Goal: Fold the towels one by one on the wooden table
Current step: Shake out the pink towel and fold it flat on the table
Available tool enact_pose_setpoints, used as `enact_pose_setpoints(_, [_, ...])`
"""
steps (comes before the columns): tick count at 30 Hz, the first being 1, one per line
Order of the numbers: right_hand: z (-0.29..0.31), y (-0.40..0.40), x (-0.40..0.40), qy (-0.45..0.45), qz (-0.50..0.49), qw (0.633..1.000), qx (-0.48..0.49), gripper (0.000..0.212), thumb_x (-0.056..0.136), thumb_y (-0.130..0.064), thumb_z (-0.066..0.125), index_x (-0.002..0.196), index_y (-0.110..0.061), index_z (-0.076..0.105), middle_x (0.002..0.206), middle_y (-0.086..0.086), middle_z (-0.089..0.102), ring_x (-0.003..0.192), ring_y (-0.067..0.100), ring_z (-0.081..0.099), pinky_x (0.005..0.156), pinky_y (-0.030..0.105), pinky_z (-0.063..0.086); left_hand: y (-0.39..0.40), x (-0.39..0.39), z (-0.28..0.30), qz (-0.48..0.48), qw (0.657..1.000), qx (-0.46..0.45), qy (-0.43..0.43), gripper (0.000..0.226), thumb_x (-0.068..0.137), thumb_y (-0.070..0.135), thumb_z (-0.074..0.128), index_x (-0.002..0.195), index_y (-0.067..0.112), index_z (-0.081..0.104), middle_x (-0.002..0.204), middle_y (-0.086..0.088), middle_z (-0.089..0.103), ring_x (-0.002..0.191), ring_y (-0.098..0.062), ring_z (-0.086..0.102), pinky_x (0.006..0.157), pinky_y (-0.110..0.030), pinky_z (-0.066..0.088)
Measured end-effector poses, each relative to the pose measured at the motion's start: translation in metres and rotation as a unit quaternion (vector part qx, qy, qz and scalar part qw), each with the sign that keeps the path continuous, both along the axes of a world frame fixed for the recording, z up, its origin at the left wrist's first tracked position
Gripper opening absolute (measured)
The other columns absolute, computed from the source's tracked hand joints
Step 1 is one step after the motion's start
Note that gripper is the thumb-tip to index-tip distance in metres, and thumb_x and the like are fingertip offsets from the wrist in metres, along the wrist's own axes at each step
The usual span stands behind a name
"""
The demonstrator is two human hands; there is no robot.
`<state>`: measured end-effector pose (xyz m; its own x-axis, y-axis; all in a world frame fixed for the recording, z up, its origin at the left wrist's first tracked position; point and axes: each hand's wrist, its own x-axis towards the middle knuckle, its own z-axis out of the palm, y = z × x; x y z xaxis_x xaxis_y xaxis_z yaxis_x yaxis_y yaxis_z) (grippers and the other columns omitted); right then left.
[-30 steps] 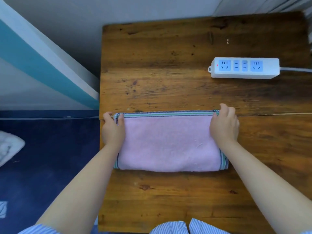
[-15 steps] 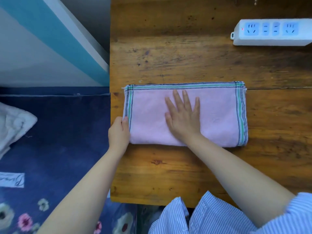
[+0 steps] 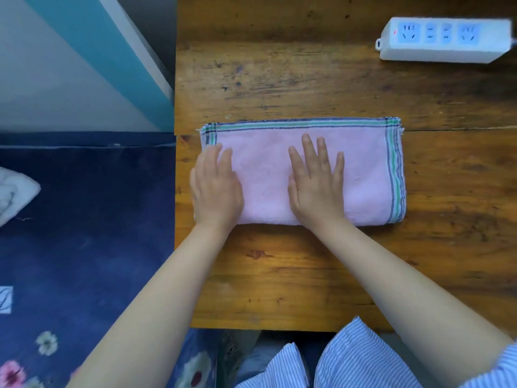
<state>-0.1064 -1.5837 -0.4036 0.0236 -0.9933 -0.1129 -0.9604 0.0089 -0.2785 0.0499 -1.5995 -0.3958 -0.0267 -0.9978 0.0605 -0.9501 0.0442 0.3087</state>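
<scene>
Where the left hand (image 3: 215, 189) earlier gripped the pink towel (image 3: 363, 169) edge, both hands flat now, right hand (image 3: 316, 186) unmoved.

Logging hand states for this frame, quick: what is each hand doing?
Left hand: open, flat on the left end of the folded pink striped-edge towel.
Right hand: open, fingers spread, pressing the towel's middle.

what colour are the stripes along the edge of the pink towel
Green with dark blue lines, bordering the pink towel; seen in the head view.
</scene>
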Motion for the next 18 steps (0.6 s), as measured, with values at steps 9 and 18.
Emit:
enact_pose_setpoints(9, [-0.02, 0.02, -0.046, 0.041, 0.009, 0.995, 0.085, 0.058, 0.089, -0.043, 0.024, 0.144, -0.025, 0.017, 0.155, 0.004, 0.012, 0.144, 0.026, 0.005, 0.113, 0.04, -0.007, -0.002, -0.02, -0.041, -0.069, 0.985, 0.152, -0.048, 0.058, 0.094, 0.043, 0.033, 0.146, 0.027, 0.015, 0.157, -0.001, 0.004, 0.145, -0.023, -0.002, 0.113, -0.041, -0.008])
enact_pose_setpoints(18, [-0.011, 0.041, -0.123, 0.018, -0.103, 0.987, 0.125, 0.062, 0.089, -0.041, 0.014, 0.146, -0.016, 0.013, 0.156, 0.003, 0.01, 0.144, 0.025, 0.002, 0.116, 0.042, 0.0, -0.007, 0.015, -0.037, -0.049, 0.978, 0.187, -0.084, 0.059, 0.094, 0.048, 0.028, 0.147, 0.029, 0.009, 0.157, -0.001, -0.004, 0.145, -0.021, -0.004, 0.115, -0.046, -0.001])
